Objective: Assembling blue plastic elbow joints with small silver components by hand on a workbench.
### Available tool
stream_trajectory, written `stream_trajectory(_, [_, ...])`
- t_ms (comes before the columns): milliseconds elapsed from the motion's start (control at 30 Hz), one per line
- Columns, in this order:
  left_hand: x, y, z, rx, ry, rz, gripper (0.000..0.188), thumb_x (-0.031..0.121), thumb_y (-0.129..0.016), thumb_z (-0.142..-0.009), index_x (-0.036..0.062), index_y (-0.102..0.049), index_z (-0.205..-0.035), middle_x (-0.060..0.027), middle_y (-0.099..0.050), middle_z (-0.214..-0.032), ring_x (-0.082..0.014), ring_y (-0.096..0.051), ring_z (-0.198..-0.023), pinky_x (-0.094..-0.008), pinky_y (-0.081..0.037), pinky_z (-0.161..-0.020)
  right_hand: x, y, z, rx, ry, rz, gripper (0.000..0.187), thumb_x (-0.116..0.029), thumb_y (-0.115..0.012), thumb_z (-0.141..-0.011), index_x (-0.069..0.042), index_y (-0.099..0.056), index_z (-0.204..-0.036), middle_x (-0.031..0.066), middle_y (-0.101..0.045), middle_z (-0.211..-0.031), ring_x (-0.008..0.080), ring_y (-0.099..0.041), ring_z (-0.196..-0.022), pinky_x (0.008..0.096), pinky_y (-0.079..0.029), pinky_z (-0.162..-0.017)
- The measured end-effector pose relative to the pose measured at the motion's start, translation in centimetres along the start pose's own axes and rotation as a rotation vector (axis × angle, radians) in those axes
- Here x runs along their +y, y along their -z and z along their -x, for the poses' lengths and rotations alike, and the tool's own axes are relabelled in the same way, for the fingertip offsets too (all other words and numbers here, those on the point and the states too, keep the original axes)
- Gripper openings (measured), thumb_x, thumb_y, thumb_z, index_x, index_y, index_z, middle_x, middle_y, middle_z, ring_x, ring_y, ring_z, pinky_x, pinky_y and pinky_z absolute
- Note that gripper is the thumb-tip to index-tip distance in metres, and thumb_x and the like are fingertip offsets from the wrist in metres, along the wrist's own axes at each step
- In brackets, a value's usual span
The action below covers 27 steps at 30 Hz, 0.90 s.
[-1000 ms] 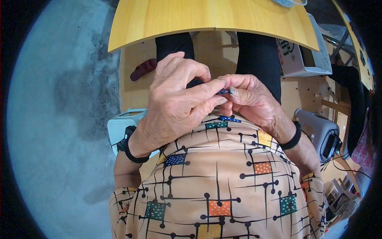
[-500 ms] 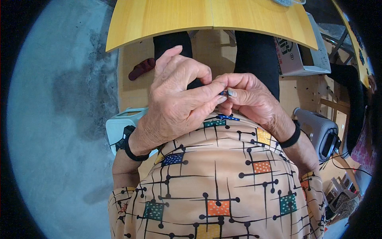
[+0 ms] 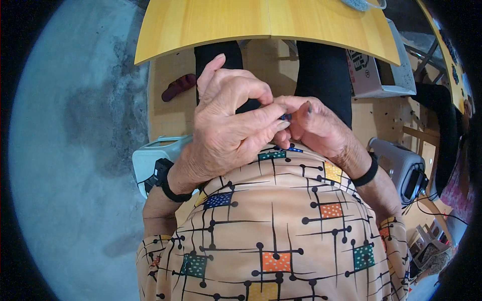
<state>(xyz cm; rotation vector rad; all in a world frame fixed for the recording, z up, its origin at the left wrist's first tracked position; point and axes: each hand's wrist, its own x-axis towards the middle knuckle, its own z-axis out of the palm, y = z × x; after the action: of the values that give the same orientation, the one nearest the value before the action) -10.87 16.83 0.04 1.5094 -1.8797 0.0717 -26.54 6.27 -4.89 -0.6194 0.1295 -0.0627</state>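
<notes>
Just above my lap, both hands meet at the fingertips. My left hand (image 3: 228,118) pinches a small dark blue piece (image 3: 285,117) between thumb and finger; its kind is too small to make out. The little finger side of that hand is raised. My right hand (image 3: 321,123) is against the left fingertips, its fingers curled behind the piece. Its thumb stands up, apart from the piece, with a dark-smudged tip. Fingers hide most of the piece.
A yellow wooden table (image 3: 211,22) curves ahead, with a clear container (image 3: 359,4) at its far right. A cardboard box (image 3: 374,75) stands below right. Beside me are a pale green plastic stool (image 3: 160,145) and a grey appliance (image 3: 396,158) with cables. A dark red slipper (image 3: 178,87) lies on the floor.
My right thumb has lifted off the small dark blue piece and now points up. My left hand has shifted slightly to the right, still pinching.
</notes>
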Motion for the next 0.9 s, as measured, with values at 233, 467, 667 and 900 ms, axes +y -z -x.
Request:
stream_trajectory(233, [0.76, 0.14, -0.43, -0.006, 0.025, 0.023, 0.022, 0.016, -0.073, -0.06, 0.0081, -0.07, -0.08, -0.0027, -0.055, -0.081, -0.0213, -0.054, -0.083, -0.0508, -0.03, -0.096, 0.32, -0.33, 0.05, 0.067, 0.0, 0.053, 0.044, -0.038, -0.065, -0.079, -0.001, -0.062, -0.103, 0.001, -0.061, -0.086, 0.0077, -0.055, -0.076, 0.0211, -0.045, -0.072])
stream_trajectory(467, [0.97, 0.0, -0.12, -0.046, 0.037, 0.056, 0.024, 0.019, -0.075, -0.062, 0.0061, -0.068, -0.081, -0.0035, -0.056, -0.08, -0.0199, -0.056, -0.081, -0.05, -0.028, -0.099, 0.16, -0.77, 0.43, 0.135, -0.025, -0.04, 0.037, -0.027, -0.071, -0.075, 0.001, -0.064, -0.098, 0.0062, -0.064, -0.084, 0.0122, -0.058, -0.078, 0.0267, -0.047, -0.076])
stream_trajectory(667, [0.82, -0.44, 0.38, -0.02, -0.044, 0.056, 0.028, 0.012, -0.074, -0.061, 0.0003, -0.066, -0.086, -0.0092, -0.06, -0.086, -0.0195, -0.061, -0.077, -0.0465, -0.039, -0.092, 0.33, -0.74, 0.46, 0.124, -0.019, -0.02, 0.035, -0.025, -0.069, -0.075, 0.0, -0.063, -0.099, 0.0062, -0.065, -0.089, 0.0125, -0.061, -0.08, 0.0264, -0.05, -0.077])
stream_trajectory(900, [0.85, -0.81, 0.26, -0.055, -0.029, 0.119, 0.027, 0.008, -0.072, -0.064, -0.0032, -0.064, -0.087, -0.0122, -0.061, -0.089, -0.0234, -0.062, -0.08, -0.039, -0.051, -0.078, 0.65, -0.29, 0.55, 0.189, -0.028, -0.053, 0.032, -0.021, -0.069, -0.075, 0.002, -0.064, -0.097, 0.0099, -0.065, -0.084, 0.0152, -0.062, -0.078, 0.0266, -0.05, -0.077])
